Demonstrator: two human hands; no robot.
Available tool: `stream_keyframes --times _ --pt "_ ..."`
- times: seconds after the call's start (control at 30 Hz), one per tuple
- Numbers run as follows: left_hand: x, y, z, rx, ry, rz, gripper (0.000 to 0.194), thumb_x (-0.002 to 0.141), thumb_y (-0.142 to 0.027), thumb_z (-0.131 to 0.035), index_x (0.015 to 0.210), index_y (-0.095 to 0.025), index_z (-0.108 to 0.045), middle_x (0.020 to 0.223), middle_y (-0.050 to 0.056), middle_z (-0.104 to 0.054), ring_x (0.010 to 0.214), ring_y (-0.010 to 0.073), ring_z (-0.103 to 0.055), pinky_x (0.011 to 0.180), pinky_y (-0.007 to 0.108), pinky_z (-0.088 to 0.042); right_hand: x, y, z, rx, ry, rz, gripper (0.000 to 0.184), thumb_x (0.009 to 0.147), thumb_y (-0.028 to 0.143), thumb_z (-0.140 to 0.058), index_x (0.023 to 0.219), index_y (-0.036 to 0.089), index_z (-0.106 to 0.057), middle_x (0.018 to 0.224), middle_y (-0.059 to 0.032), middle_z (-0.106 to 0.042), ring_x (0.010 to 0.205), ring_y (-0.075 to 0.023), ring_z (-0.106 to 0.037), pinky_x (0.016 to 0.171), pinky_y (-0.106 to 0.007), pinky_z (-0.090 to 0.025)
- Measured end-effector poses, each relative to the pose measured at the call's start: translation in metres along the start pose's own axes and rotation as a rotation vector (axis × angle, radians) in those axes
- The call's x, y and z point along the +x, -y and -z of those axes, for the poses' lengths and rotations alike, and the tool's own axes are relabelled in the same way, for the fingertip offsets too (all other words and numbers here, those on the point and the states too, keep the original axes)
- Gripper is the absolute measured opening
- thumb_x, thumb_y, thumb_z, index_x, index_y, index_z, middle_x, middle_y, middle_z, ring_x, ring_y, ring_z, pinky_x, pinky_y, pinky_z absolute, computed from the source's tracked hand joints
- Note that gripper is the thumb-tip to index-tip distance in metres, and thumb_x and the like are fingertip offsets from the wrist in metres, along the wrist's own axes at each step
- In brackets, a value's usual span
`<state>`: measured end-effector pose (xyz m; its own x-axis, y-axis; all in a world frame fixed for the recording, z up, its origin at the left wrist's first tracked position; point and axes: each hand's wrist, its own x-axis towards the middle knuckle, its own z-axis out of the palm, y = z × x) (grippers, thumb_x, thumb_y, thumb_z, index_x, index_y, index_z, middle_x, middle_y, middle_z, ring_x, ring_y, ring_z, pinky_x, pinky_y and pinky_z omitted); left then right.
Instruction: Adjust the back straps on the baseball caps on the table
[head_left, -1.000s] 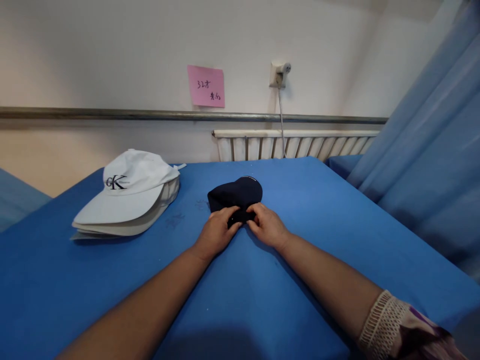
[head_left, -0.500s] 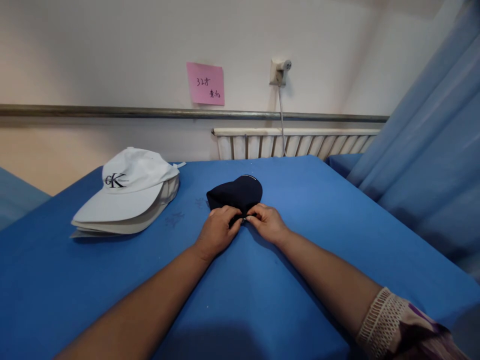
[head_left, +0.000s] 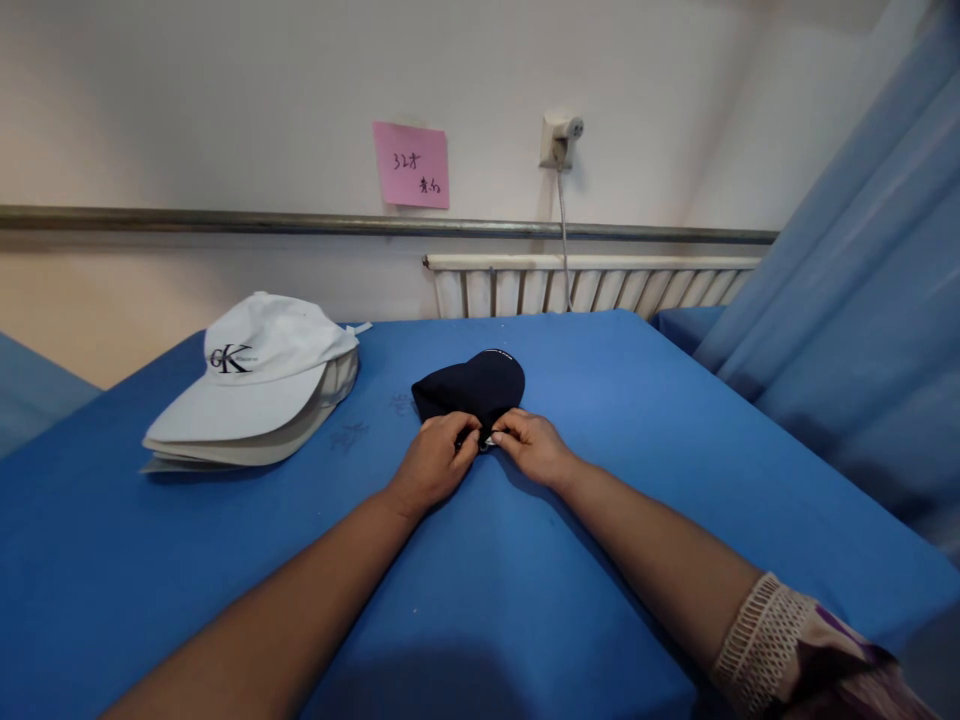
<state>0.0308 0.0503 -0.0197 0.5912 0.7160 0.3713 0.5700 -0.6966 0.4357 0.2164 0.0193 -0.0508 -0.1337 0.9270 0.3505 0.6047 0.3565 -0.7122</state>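
A dark navy cap [head_left: 476, 385] lies on the blue table cover [head_left: 480, 580], its brim pointing away from me to the far right. My left hand [head_left: 439, 450] pinches the cap's near edge, thumb against fingers. Just to the right, my right hand [head_left: 532, 440] pinches the same edge by the strap. Between the two sets of fingertips a small shiny piece shows, perhaps the strap's buckle; its details are too small to make out. My fingers hide part of the cap's near edge.
To the left sits a stack of pale caps [head_left: 259, 370], the top one white with black letters. Behind the table are a metal rail [head_left: 300, 223], a radiator [head_left: 600, 285], a plugged socket [head_left: 559, 142] and a pink note [head_left: 412, 165]. A blue curtain [head_left: 862, 300] hangs at right.
My left fingertips have shifted slightly left along the cap's edge, so a little more of the shiny piece shows. The cap and my right hand have barely moved.
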Motion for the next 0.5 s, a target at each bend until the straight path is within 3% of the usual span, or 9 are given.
stream_keyframes --times 0.13,0.37,0.5 --pt "-0.0022 -0.0033 0.0004 0.042 0.014 -0.041 0.016 0.083 -0.027 -0.061 0.097 -0.020 -0.061 0.092 0.004 -0.069 0.086 0.0222 -0.064 0.082 0.038 -0.047 0.0001 0.0017 0.0005 0.010 -0.013 -0.005 0.009 0.086 0.014 -0.059 0.080 0.019 -0.063 0.080 0.0009 -0.060 0.074 -0.0124 -0.055 0.069 -0.024 -0.041" --pt "-0.0023 -0.0033 -0.0011 0.175 0.006 -0.067 0.010 0.087 -0.026 -0.055 0.091 -0.018 -0.061 0.087 0.007 -0.068 0.084 0.0241 -0.063 0.080 0.040 -0.046 -0.0012 0.0030 0.0008 0.024 -0.002 -0.005 0.002 0.084 0.021 -0.066 0.083 0.020 -0.064 0.080 0.0021 -0.059 0.067 -0.0106 -0.052 0.064 -0.023 -0.040" --pt "-0.0025 -0.0022 -0.0009 0.193 -0.002 -0.077 0.010 0.088 -0.025 -0.053 0.089 -0.019 -0.062 0.084 0.006 -0.068 0.082 0.0241 -0.062 0.079 0.040 -0.046 -0.0027 0.0063 0.0019 -0.045 0.003 0.039 0.008 0.082 0.022 -0.069 0.088 0.019 -0.065 0.082 0.0005 -0.059 0.069 -0.0112 -0.052 0.064 -0.024 -0.040"
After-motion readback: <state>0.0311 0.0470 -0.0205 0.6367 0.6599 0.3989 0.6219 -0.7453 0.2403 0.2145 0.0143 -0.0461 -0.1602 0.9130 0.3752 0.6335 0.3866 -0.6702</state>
